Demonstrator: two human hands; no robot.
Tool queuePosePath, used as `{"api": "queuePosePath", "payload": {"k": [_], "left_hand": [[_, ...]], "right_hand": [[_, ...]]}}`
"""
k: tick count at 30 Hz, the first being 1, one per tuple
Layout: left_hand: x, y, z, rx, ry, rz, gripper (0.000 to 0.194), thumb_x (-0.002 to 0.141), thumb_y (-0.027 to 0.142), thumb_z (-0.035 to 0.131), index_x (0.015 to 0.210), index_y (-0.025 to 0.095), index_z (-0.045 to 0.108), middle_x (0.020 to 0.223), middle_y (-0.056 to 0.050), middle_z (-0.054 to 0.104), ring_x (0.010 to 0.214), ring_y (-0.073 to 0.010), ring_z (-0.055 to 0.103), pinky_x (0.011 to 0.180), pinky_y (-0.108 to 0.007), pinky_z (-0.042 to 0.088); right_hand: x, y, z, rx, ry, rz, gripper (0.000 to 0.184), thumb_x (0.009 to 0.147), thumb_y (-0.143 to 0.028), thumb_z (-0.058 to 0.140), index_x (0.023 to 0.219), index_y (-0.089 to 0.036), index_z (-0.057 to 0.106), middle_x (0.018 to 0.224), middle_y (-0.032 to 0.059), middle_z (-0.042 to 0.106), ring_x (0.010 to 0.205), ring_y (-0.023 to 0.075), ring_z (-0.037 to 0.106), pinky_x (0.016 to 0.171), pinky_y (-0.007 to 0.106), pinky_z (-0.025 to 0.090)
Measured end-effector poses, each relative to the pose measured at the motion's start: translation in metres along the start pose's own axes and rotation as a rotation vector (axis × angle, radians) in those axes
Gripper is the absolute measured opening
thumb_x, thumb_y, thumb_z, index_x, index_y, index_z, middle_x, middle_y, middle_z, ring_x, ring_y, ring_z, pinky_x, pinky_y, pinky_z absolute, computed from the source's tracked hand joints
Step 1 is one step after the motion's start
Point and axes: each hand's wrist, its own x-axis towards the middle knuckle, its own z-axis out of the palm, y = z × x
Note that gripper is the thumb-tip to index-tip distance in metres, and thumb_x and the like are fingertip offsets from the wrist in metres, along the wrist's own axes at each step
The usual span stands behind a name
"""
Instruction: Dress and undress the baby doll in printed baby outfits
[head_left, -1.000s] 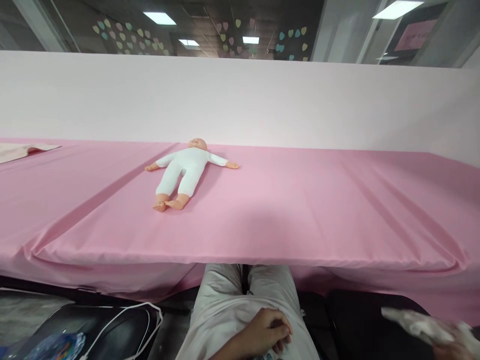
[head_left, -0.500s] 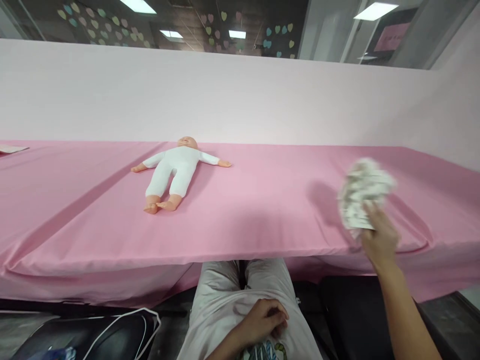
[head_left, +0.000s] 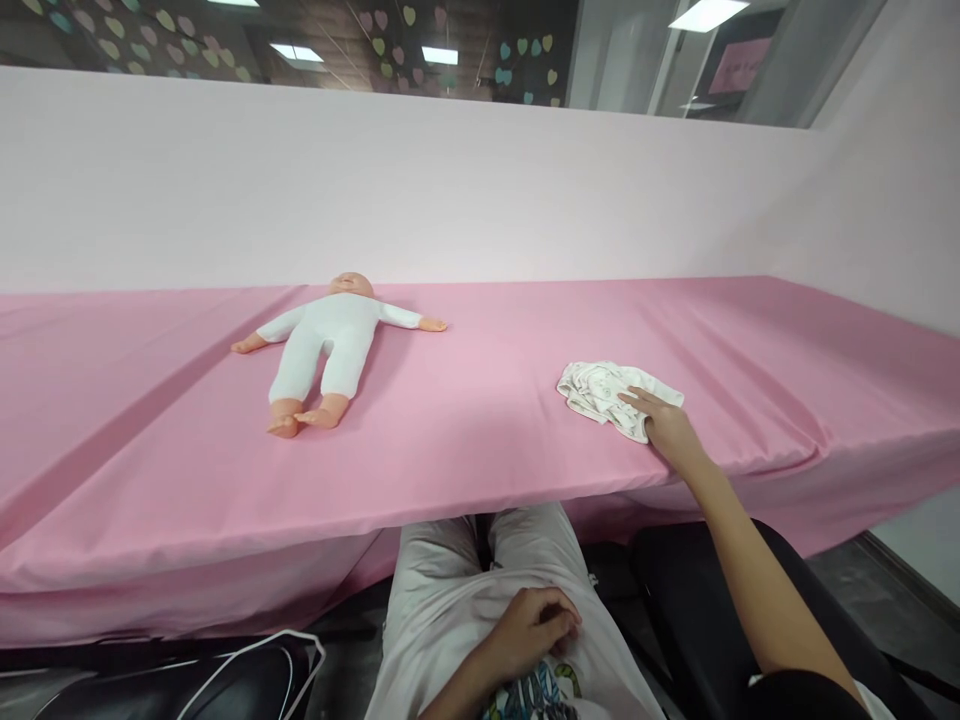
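Behind everything you see a long white wall [head_left: 420, 190], and on top of it runs a dark window [head_left: 480, 65] with ceiling lights showing in it. Below the wall, a big pink cover [head_left: 487, 450] goes over the table and hangs down its front, with folds on both sides. You sit close to it, with your light pants [head_left: 439, 570] partly under its edge. One black chair [head_left: 690, 590] is at your right, and another black seat [head_left: 187, 690] is at your left. On the pink cover, to your left, a doll [head_left: 330, 330] in white lies on its back, arms out wide, feet toward you. To your right, well apart from the doll, lies a crumpled white cloth [head_left: 596, 388] with tiny marks. Your right hand [head_left: 670, 430] touches the cloth's right side, with its fingers stretched out on top; you cannot see the thumb well. Your left hand [head_left: 532, 625] rests on your lap, its fingers curled loosely; it is hard to tell if the tips touch. By the left seat, a white cord [head_left: 247, 648] makes a loop. Little hearts [head_left: 409, 15] dot the window.
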Motion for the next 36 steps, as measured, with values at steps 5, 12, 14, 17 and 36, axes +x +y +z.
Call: {"api": "queuePosePath", "payload": {"k": [5,12,14,17,36], "left_hand": [[-0.001,-0.003,-0.001,-0.009,-0.002,0.014,0.038,0.069,0.063,0.058,0.070,0.025,0.062,0.067,-0.002,0.060,0.056,-0.0173,0.052,0.058,-0.036,0.042],[-0.001,-0.002,0.000,-0.019,0.008,0.019,0.035,0.070,0.059,0.059,0.070,0.025,0.063,0.066,-0.002,0.059,0.055,-0.0171,0.051,0.058,-0.035,0.041],[-0.001,-0.001,0.000,-0.014,0.018,-0.005,0.036,0.069,0.060,0.060,0.069,0.025,0.063,0.065,-0.001,0.058,0.055,-0.0175,0.051,0.057,-0.035,0.041],[0.000,-0.003,0.000,-0.020,0.013,-0.017,0.038,0.067,0.064,0.059,0.068,0.026,0.062,0.064,-0.001,0.057,0.055,-0.0180,0.052,0.058,-0.036,0.042],[-0.014,0.279,-0.097,0.458,0.646,0.873,0.036,0.086,0.038,0.055,0.117,0.018,0.053,0.108,-0.008,0.061,0.089,-0.0162,0.059,0.072,-0.027,0.049]], "right_hand": [[-0.001,-0.036,-0.018,-0.158,-0.091,-0.008,0.058,0.070,-0.004,0.041,0.123,-0.015,0.060,0.139,0.0157,0.047,0.132,0.0350,0.038,0.103,0.063,0.033],[0.018,-0.071,-0.003,-0.062,0.005,0.028,0.045,0.086,-0.028,0.042,0.129,-0.016,0.051,0.142,0.0174,0.041,0.134,0.0334,0.034,0.103,0.064,0.030],[0.028,-0.063,0.009,-0.055,-0.018,0.112,0.049,0.087,-0.031,0.041,0.133,-0.016,0.046,0.144,0.0180,0.038,0.134,0.0362,0.033,0.098,0.068,0.031],[0.037,-0.048,0.021,-0.016,-0.012,0.139,0.050,0.088,-0.030,0.038,0.136,-0.018,0.043,0.142,0.0156,0.042,0.131,0.0348,0.037,0.098,0.064,0.035],[0.152,-0.187,-0.078,0.842,0.532,-0.125,0.023,0.074,-0.035,0.065,0.091,-0.019,0.065,0.091,0.0037,0.065,0.091,0.0214,0.060,0.087,0.036,0.047]]}}
